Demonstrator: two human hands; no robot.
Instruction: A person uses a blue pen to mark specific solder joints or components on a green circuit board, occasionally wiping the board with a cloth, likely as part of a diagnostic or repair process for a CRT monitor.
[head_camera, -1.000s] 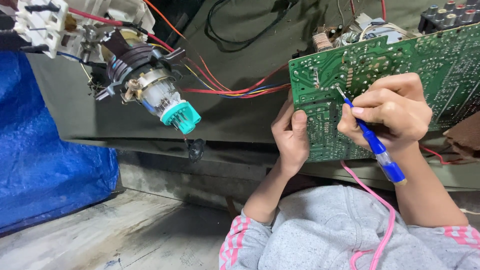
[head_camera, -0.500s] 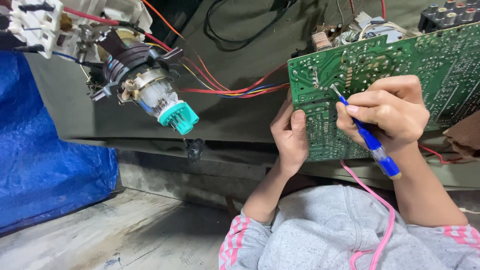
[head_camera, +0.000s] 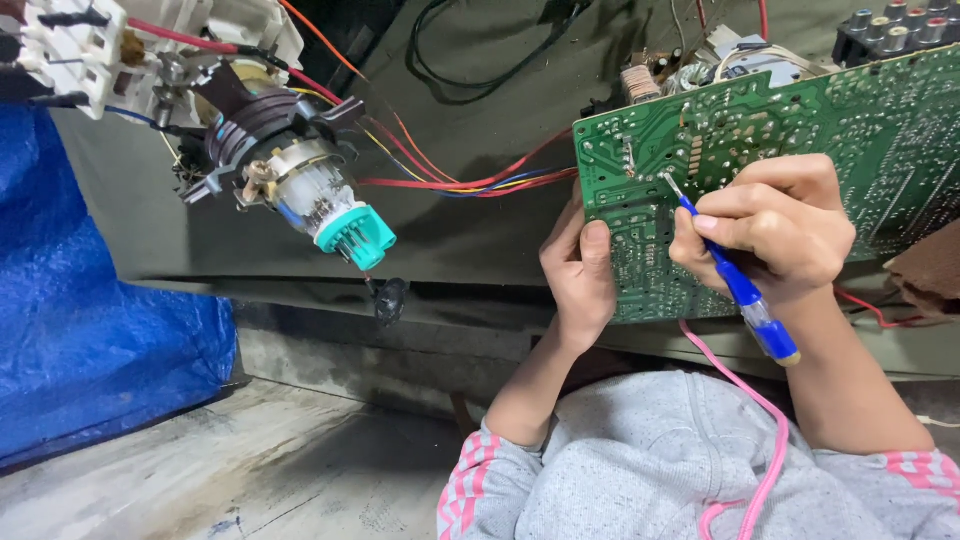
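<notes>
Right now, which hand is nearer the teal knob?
Left. The left hand grips the green circuit board's left edge, closer to the teal knob; the right hand sits farther right.

Your left hand (head_camera: 578, 275) grips the near edge of the green board (head_camera: 850, 140), and your right hand (head_camera: 770, 235) grips a blue tool (head_camera: 735, 285). Behind both grips is a dark grey-green bench (head_camera: 300, 215). The board leans on it. Left of your left grip, a knob part with a teal tip (head_camera: 330, 215) rests on it, well apart. Red wires (head_camera: 470, 183) run across the bench between them. Black wires (head_camera: 470, 85) lie higher up.
</notes>
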